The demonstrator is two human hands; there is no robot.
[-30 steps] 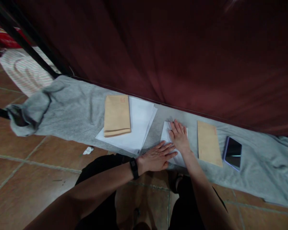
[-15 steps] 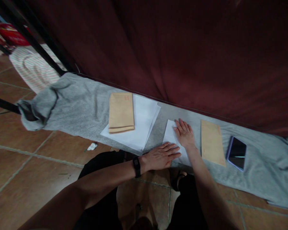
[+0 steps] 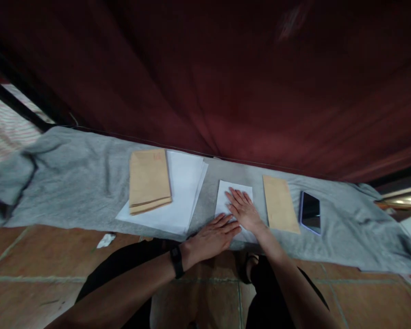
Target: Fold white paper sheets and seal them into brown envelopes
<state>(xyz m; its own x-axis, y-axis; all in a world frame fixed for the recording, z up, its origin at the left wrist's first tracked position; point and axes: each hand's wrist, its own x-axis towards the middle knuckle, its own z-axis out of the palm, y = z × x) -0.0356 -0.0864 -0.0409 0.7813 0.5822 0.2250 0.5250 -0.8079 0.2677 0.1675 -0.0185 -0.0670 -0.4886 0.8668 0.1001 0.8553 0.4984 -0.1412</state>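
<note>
White rectangular paper (image 3: 222, 201) lay under the left hand (image 3: 213, 236) and right hand (image 3: 244, 212), each grip flat, clutching nothing. Tan paper envelope (image 3: 281, 204) sat just beside it, btw.

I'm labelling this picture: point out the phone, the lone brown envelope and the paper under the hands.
Phone (image 3: 311, 212), head view: its dark screen.
Lone brown envelope (image 3: 281, 204), head view: middle of its face.
Paper (image 3: 221, 200), head view: its left side.

Free cloth (image 3: 78, 183) left of envelope stack (image 3: 149, 178); curtain (image 3: 226, 91) blocks beyond paper (image 3: 222, 199).
</note>
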